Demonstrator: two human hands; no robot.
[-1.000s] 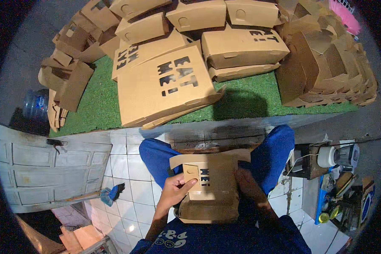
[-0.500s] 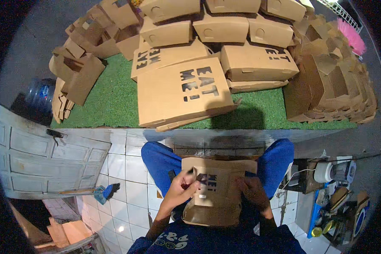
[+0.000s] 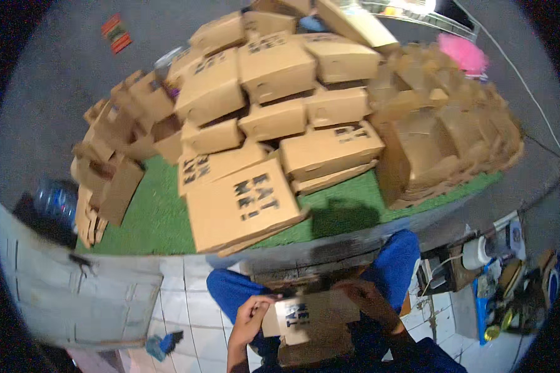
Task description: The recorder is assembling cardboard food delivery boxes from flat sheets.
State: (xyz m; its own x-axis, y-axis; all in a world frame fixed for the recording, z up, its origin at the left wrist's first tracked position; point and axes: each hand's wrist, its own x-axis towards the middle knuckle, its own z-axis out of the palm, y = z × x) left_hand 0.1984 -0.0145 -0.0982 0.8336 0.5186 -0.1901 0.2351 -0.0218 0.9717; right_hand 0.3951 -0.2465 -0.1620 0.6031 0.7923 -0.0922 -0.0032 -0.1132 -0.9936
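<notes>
A brown cardboard food box (image 3: pixel 323 336) with dark printed lettering lies in my lap, between my knees. Its panels look partly folded, and blur hides the detail. At its left edge my left hand (image 3: pixel 251 317) is closed, gripping the card with thumb and fingers. My right hand (image 3: pixel 366 299) is curled over the upper right edge of the same box, its fingertips in shadow. Just beyond my knees, the closest finished box (image 3: pixel 239 208) lies on a green turf-covered platform (image 3: pixel 149 217).
Behind it rises a stack of closed cardboard boxes (image 3: pixel 277 68). Open, nested boxes (image 3: pixel 442 143) crowd the right side, and more open ones (image 3: pixel 115 177) stand at the left. A water bottle (image 3: pixel 56 199), a white door (image 3: pixel 106 298) and a small brush (image 3: pixel 165 343) are at the left.
The view has tilted upward and shifted, so more of the stack shows. Both hands have moved toward the box's far edge, and my left hand has left the middle of its panel.
</notes>
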